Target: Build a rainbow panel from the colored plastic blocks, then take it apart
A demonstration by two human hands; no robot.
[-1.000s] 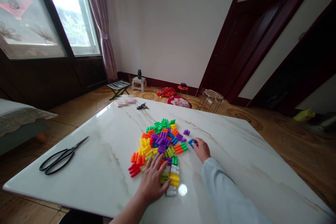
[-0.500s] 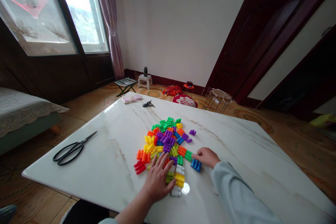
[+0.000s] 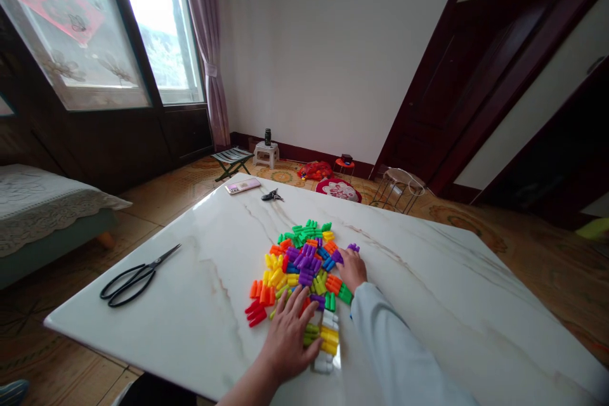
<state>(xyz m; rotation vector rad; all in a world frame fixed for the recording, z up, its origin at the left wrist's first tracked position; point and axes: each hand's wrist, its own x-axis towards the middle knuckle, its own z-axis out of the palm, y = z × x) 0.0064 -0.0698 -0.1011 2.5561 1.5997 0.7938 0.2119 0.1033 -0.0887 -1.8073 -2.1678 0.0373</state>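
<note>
A heap of bullet-shaped plastic building blocks, joined in small rows, lies on a white marble-patterned table point(image 3: 399, 330). My left hand point(image 3: 290, 333) rests with fingers spread over the near side of the heap, beside olive and yellow blocks point(image 3: 329, 340). At the heap's right edge, my right hand point(image 3: 353, 268) has its fingers curled down onto a purple block point(image 3: 337, 257). Another purple block point(image 3: 353, 247) lies just beyond its knuckles. Green blocks point(image 3: 304, 233) form the far end, and red blocks point(image 3: 255, 314) lie at the left. My right sleeve hides most of a blue block.
Black-handled scissors point(image 3: 137, 277) lie on the left of the table. A phone point(image 3: 243, 186) and a bunch of keys point(image 3: 273, 195) are near the far edge. On the floor beyond stand a folding stool point(image 3: 232, 157) and a white stool point(image 3: 266, 154).
My right hand has moved away from beside the green and blue blocks, farther up the heap to the purple ones. My left hand stays spread in place. The view has shifted slightly.
</note>
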